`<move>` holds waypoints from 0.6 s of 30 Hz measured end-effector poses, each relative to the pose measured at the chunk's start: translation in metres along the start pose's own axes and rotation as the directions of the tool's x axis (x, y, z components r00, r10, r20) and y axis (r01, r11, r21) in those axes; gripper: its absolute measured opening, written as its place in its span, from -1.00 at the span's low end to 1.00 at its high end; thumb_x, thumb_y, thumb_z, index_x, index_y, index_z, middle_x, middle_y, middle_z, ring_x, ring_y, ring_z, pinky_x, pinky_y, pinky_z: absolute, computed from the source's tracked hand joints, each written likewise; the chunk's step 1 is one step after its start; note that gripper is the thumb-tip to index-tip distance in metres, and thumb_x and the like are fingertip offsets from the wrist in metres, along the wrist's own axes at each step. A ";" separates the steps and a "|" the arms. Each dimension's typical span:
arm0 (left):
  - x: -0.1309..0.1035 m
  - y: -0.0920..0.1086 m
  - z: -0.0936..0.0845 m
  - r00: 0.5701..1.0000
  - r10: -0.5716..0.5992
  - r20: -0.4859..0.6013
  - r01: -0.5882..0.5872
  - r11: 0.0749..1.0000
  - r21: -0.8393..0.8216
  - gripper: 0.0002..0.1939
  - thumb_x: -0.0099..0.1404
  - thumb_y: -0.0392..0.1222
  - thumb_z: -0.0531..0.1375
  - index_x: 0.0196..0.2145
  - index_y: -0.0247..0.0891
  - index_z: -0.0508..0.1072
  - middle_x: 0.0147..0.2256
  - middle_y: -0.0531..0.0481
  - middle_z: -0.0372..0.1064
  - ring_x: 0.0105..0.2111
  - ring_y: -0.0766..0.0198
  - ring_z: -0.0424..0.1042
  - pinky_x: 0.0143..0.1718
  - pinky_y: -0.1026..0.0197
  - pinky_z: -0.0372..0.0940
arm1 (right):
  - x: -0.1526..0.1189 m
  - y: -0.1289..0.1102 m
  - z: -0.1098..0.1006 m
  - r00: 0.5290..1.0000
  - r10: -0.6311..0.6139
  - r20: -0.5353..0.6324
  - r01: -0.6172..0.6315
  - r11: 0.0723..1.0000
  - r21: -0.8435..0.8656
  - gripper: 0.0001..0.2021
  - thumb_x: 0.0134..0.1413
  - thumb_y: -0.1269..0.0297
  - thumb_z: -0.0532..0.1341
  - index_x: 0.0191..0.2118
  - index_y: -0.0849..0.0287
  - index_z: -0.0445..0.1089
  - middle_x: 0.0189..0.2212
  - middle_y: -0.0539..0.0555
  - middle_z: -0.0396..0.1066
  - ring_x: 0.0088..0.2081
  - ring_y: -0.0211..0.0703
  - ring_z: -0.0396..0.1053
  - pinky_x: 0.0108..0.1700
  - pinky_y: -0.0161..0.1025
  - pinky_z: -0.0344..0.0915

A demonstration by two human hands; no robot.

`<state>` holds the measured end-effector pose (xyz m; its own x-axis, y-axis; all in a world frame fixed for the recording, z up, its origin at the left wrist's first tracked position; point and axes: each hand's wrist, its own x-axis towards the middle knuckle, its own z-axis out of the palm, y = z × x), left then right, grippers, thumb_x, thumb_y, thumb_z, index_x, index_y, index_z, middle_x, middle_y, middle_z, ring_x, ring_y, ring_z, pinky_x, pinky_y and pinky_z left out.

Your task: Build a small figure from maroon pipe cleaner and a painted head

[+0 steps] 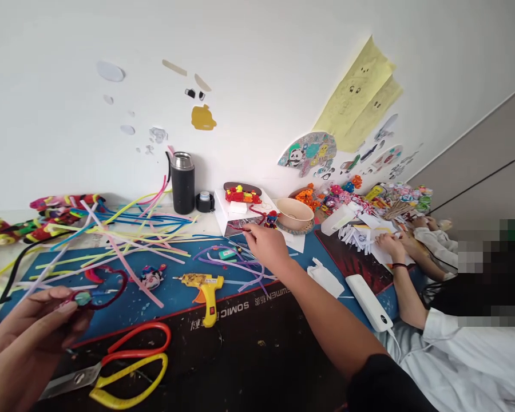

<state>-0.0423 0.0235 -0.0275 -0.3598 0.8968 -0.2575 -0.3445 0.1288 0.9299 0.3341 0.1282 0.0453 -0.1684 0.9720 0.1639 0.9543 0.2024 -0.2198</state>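
My left hand pinches a dark red pipe cleaner that is bent into a loop, with a small pale green round piece at the fingertips. Farther forward, my right hand reaches to the front of a white box. Its fingers are curled together by a dark red strand; whether they grip it is unclear. Below my left hand lie scissors with one red and one yellow handle. A yellow glue gun rests on the mat between my hands, beside a small multicoloured figure.
Loose pipe cleaners spread over the blue mat at left. A black flask stands uncapped by the wall, its cap alongside. Right of the box sit a beige bowl and a white power bank. Co-workers' hands handle paper strips at right.
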 end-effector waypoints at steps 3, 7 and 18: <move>-0.006 0.011 0.009 0.999 0.007 -0.032 -0.008 0.999 -0.033 -0.65 -0.19 -0.09 0.62 -0.42 -0.05 0.62 -0.57 0.11 0.32 -0.53 0.25 0.27 -0.62 0.30 0.22 | -0.002 -0.001 0.011 1.000 0.003 0.031 -0.006 0.994 0.108 -0.64 0.58 0.20 0.26 0.30 0.19 0.63 -0.19 0.18 0.76 -0.16 0.07 0.69 -0.09 -0.16 0.44; -0.012 0.027 0.021 0.989 -0.083 -0.126 0.072 0.993 -0.092 -0.67 -0.24 -0.24 0.55 -0.43 -0.10 0.63 -0.51 0.10 0.44 -0.50 0.26 0.37 -0.60 0.35 0.26 | -0.037 -0.025 0.027 0.975 -0.209 0.072 0.158 0.889 0.430 -0.67 0.62 0.04 0.24 0.15 0.07 0.69 -0.24 0.08 0.73 -0.27 -0.08 0.61 -0.16 -0.22 0.41; -0.015 0.037 0.015 0.993 -0.057 -0.101 0.031 0.970 -0.241 -0.78 -0.10 -0.34 0.45 -0.41 -0.23 0.62 -0.51 0.11 0.46 -0.59 0.35 0.35 -0.65 0.37 0.26 | -0.085 -0.133 0.054 0.611 -0.722 0.325 0.683 0.688 0.245 -0.54 0.60 -0.08 0.27 0.29 0.17 0.51 -0.02 0.16 0.66 0.03 0.09 0.60 -0.12 -0.09 0.48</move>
<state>-0.0361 0.0211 0.0144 -0.4256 0.8406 -0.3351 -0.5544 0.0504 0.8307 0.2087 0.0249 0.0086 -0.8722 0.4862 -0.0533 0.4809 0.8325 -0.2750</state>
